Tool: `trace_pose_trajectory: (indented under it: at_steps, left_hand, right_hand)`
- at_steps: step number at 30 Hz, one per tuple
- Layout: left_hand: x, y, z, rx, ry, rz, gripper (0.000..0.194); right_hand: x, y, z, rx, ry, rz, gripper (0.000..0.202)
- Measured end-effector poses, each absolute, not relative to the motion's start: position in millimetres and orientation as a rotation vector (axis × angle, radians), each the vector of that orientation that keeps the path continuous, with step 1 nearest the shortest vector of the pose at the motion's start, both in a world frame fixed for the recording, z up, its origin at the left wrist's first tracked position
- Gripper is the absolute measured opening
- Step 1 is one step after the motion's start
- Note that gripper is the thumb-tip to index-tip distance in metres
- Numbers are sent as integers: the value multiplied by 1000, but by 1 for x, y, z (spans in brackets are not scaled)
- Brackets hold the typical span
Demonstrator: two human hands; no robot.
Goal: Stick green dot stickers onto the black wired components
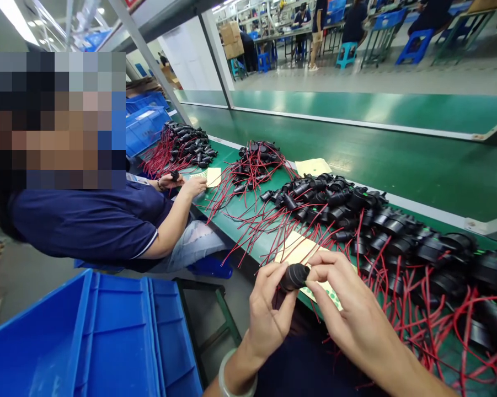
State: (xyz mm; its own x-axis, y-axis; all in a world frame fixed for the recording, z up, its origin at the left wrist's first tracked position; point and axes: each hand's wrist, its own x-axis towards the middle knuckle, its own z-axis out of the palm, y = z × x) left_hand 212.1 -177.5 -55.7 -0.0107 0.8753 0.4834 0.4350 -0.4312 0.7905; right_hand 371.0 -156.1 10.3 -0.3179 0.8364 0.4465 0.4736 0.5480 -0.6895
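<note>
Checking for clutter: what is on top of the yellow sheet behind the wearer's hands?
Red wires cross the far part of the yellow sheet; green dots show near its lower edge. The right hand, left hand and black piece block the rest; anything there cannot be seen.

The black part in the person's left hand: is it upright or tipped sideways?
Tipped sideways: the black part is held in the left hand, its narrower end pointing towards the right hand.
</note>
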Motion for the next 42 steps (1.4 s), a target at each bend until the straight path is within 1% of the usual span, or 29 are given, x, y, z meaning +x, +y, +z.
trace_pose_trajectory:
  at_steps: [12, 22, 28, 36, 42]
  left_hand:
    - [215, -176, -46, 1884, 1357, 1489, 51]
    - [216, -180, -47, 1686, 1318, 1488, 47]
    - [217, -180, -44, 1683, 1293, 1485, 44]
    - [220, -186, -46, 1649, 1247, 1521, 49]
    - [222, -186, -42, 1562, 1218, 1530, 46]
  right_hand:
    - [369, -155, 6, -1009, -2042, 250, 11]
    - [377, -159, 6, -896, -1903, 286, 20]
    - [377, -168, 0, -852, -1942, 261, 25]
    - [369, -170, -6, -836, -1930, 157, 22]
    - [368, -170, -5, -849, -1900, 85, 17]
